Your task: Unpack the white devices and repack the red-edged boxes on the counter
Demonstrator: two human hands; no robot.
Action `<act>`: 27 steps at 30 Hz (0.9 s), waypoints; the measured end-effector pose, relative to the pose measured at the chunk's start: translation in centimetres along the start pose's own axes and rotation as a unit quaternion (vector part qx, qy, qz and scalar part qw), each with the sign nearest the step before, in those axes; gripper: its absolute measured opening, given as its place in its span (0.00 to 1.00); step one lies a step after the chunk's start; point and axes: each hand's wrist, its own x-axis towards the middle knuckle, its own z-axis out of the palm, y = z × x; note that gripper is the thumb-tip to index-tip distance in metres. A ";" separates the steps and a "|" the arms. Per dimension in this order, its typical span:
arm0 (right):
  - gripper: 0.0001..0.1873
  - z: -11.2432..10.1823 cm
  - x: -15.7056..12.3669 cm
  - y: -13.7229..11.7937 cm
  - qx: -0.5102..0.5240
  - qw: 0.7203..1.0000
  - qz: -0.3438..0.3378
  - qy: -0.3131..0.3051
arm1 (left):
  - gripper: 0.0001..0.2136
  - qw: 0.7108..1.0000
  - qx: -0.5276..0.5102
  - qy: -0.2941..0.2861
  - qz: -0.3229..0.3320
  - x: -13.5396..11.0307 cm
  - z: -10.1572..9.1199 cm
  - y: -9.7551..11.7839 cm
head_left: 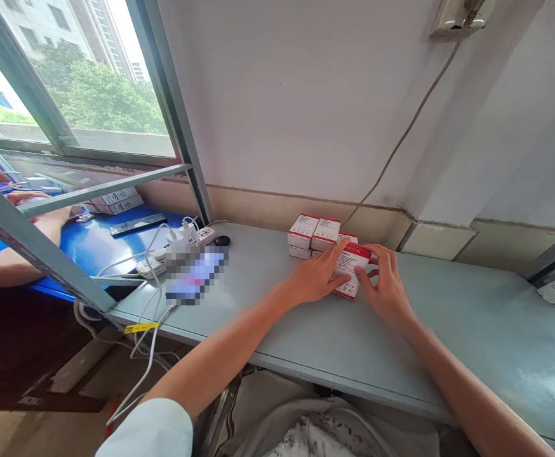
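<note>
Red-and-white small cardboard boxes (303, 230) stand stacked two high on the grey tabletop, near the wall. At the front right of this stack, one box (354, 261) shows its printed face and red top edge toward me. My left hand (316, 274) grips it along its left side, index finger reaching over the top and thumb low on the front. From the right, my right hand (386, 289) holds the same box, thumb at its front edge and fingers curled behind. Another white printed face shows just below it, and my fingers partly hide the boxes behind.
Left on the grey table (258, 317) lie a pixelated phone (196, 276), a black round object (222, 240) and a power strip (206, 237) with chargers and white cables. A metal frame post (44, 244) separates a blue table, where another person's arm (25, 260) rests.
</note>
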 end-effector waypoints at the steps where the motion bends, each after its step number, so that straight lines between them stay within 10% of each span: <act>1: 0.26 0.0 0.0 -0.1 -0.001 1.000 0.000 0.000 | 0.41 1.000 0.001 0.004 0.001 0.0 0.1 0.0; 27: 0.20 0.9 -0.2 -0.9 0.018 0.998 -0.038 0.038 | 0.25 0.993 -0.029 0.094 0.071 0.3 0.5 -0.1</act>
